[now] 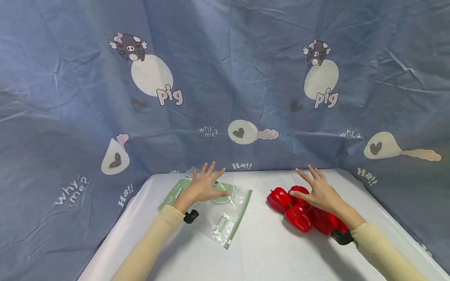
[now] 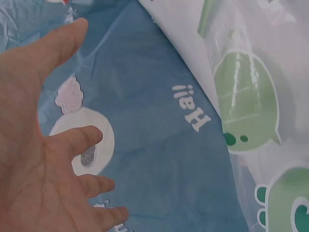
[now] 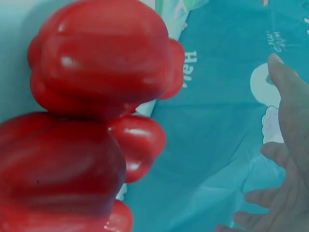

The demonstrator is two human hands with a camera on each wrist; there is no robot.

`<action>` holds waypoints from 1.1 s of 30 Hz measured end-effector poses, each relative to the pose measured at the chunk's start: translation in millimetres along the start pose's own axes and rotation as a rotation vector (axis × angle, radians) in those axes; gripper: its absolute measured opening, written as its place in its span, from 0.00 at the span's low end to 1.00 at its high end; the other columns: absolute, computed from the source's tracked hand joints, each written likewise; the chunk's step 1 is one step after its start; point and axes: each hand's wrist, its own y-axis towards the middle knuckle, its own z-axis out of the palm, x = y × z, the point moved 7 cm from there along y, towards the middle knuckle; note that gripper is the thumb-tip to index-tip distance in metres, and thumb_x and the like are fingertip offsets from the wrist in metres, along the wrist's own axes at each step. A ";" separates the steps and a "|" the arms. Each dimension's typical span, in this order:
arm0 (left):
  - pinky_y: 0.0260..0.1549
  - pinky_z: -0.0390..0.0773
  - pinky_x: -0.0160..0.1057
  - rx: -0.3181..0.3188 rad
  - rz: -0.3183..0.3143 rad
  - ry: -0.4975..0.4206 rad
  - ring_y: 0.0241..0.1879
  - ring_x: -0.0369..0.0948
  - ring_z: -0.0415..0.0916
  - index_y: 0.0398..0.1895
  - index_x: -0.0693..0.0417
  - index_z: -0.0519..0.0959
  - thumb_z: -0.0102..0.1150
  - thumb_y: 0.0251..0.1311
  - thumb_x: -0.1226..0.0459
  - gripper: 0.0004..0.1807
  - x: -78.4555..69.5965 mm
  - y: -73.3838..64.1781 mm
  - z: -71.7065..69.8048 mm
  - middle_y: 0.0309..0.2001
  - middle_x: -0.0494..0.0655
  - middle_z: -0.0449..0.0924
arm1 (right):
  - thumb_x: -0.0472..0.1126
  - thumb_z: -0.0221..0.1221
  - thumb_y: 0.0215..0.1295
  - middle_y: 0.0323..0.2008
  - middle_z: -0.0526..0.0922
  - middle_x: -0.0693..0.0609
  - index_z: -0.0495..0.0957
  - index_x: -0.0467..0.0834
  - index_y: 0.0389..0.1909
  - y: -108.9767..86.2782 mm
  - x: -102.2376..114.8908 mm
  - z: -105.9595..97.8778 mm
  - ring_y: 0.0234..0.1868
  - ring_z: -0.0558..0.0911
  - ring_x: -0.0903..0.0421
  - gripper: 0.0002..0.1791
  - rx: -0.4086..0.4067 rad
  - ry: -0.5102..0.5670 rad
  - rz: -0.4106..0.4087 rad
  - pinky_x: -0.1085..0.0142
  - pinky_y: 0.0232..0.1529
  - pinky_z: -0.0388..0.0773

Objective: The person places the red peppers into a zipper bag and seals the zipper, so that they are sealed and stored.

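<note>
My left hand [image 1: 203,187] hovers over a clear zip bag [image 1: 207,218] printed with green cartoon shapes, its fingers spread and holding nothing. In the left wrist view the bag [image 2: 246,106] lies to the right of the hand [image 2: 43,140], apart from it. Above a cluster of several red bell peppers [image 1: 299,217] on the right, my right hand [image 1: 321,193] is spread with nothing in it. The peppers [image 3: 101,53] fill the left of the right wrist view, away from the hand [image 3: 289,159]. Part of the cluster is hidden behind that hand and wrist.
Both things lie on a table with a white cover [image 1: 258,249]. A blue cloth [image 1: 225,78] printed with pigs and words hangs behind the table and along its sides. A black wrist device [image 1: 191,216] sits on the left wrist, another [image 1: 341,237] on the right.
</note>
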 end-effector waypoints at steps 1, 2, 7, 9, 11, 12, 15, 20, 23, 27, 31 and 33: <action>0.63 0.36 0.73 0.001 0.005 0.001 0.75 0.57 0.26 0.76 0.32 0.48 0.52 0.49 0.28 0.52 -2.4 -0.5 1.5 0.77 0.51 0.30 | 0.71 0.61 0.51 0.72 0.51 0.31 0.58 0.52 0.73 -1.7 1.0 0.4 0.68 0.54 0.26 0.51 0.000 0.006 0.001 0.28 0.46 0.68; 0.64 0.37 0.73 -0.001 0.009 0.002 0.76 0.57 0.27 0.75 0.32 0.49 0.53 0.50 0.29 0.51 -4.8 -0.8 3.0 0.78 0.51 0.31 | 0.71 0.61 0.51 0.72 0.52 0.31 0.58 0.52 0.73 -3.1 1.9 0.8 0.68 0.55 0.27 0.51 -0.001 0.009 0.002 0.29 0.45 0.69; 0.66 0.43 0.69 -0.010 0.016 0.018 0.76 0.56 0.35 0.74 0.34 0.54 0.54 0.49 0.30 0.49 -11.7 -1.3 11.4 0.77 0.53 0.37 | 0.71 0.61 0.51 0.70 0.57 0.34 0.58 0.52 0.72 -8.6 7.2 4.0 0.67 0.59 0.29 0.51 0.012 0.036 0.020 0.28 0.48 0.66; 0.67 0.44 0.68 -0.010 0.019 0.016 0.76 0.56 0.38 0.73 0.35 0.58 0.55 0.49 0.30 0.48 -14.1 -1.8 14.5 0.77 0.53 0.40 | 0.71 0.61 0.50 0.69 0.59 0.34 0.60 0.51 0.72 -10.5 9.0 6.2 0.65 0.62 0.30 0.51 0.014 0.048 0.023 0.28 0.49 0.66; 0.67 0.45 0.67 -0.007 0.025 0.012 0.75 0.56 0.41 0.72 0.37 0.61 0.56 0.50 0.31 0.47 -17.2 -2.9 17.3 0.77 0.54 0.44 | 0.71 0.62 0.50 0.67 0.62 0.34 0.61 0.49 0.71 -12.8 11.2 8.7 0.64 0.65 0.31 0.51 0.011 0.063 0.017 0.30 0.50 0.67; 0.67 0.47 0.66 -0.005 0.031 0.012 0.75 0.57 0.43 0.71 0.38 0.63 0.57 0.50 0.31 0.46 -19.1 -3.8 18.8 0.76 0.55 0.47 | 0.71 0.62 0.49 0.66 0.64 0.35 0.62 0.49 0.70 -14.4 12.2 10.1 0.63 0.67 0.32 0.51 0.009 0.071 0.013 0.31 0.49 0.69; 0.67 0.54 0.63 -0.007 0.057 0.012 0.73 0.58 0.51 0.68 0.41 0.68 0.59 0.50 0.33 0.43 -25.4 -6.2 25.2 0.74 0.56 0.55 | 0.70 0.63 0.49 0.62 0.68 0.35 0.64 0.47 0.69 -21.2 15.4 14.2 0.59 0.71 0.34 0.50 0.005 0.085 0.003 0.34 0.47 0.72; 0.59 0.66 0.60 0.008 0.089 0.002 0.67 0.57 0.62 0.64 0.45 0.72 0.61 0.50 0.36 0.40 -37.3 -9.3 42.5 0.69 0.55 0.64 | 0.64 0.67 0.49 0.57 0.72 0.35 0.67 0.41 0.65 -32.8 19.9 19.8 0.56 0.74 0.36 0.47 0.006 0.096 0.006 0.38 0.46 0.76; 0.52 0.72 0.59 0.017 0.106 0.011 0.61 0.53 0.69 0.61 0.46 0.74 0.61 0.50 0.36 0.38 -43.6 -11.2 52.4 0.64 0.52 0.69 | 0.64 0.67 0.49 0.57 0.72 0.35 0.67 0.40 0.65 -38.1 21.7 22.0 0.57 0.73 0.36 0.47 0.008 0.096 0.020 0.37 0.48 0.75; 0.47 0.75 0.56 0.026 0.123 0.007 0.54 0.50 0.74 0.59 0.46 0.76 0.63 0.49 0.37 0.37 -48.8 -15.0 63.1 0.57 0.50 0.73 | 0.66 0.65 0.50 0.59 0.73 0.36 0.67 0.38 0.65 -45.5 24.8 24.1 0.59 0.72 0.37 0.49 0.012 0.109 0.033 0.38 0.51 0.73; 0.44 0.76 0.51 0.027 0.131 -0.012 0.50 0.47 0.76 0.57 0.47 0.77 0.65 0.48 0.38 0.36 -50.0 -17.9 71.6 0.53 0.50 0.75 | 0.67 0.65 0.49 0.59 0.74 0.36 0.67 0.36 0.65 -53.0 27.8 25.5 0.59 0.72 0.37 0.50 0.006 0.136 0.046 0.41 0.51 0.75; 0.42 0.77 0.49 0.026 0.131 -0.024 0.48 0.47 0.77 0.56 0.47 0.77 0.65 0.48 0.39 0.35 -49.3 -18.7 75.8 0.52 0.50 0.76 | 0.66 0.66 0.49 0.58 0.74 0.35 0.67 0.35 0.65 -55.9 28.5 26.5 0.59 0.73 0.37 0.50 -0.002 0.144 0.053 0.42 0.50 0.76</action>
